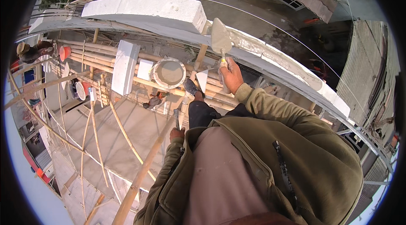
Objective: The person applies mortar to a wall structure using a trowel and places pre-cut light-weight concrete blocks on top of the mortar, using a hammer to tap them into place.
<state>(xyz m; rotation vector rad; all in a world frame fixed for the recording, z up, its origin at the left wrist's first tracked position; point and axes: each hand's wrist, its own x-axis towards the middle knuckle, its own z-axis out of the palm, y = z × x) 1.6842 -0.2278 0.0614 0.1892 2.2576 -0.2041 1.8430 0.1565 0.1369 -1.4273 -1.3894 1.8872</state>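
Trowel [221,38] looked light, stiff, best held where right fingers [230,71] clamped its handle [223,60]; left fingers [176,132] clasped a grey tool [176,115].

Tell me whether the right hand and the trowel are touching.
Touching. The head view shows the right hand closed around the grip end of the trowel, with the blade jutting out beyond the hand.

The left hand [177,134] hides part of its grey tool [176,117]. A person [155,102] below is too small to make out.
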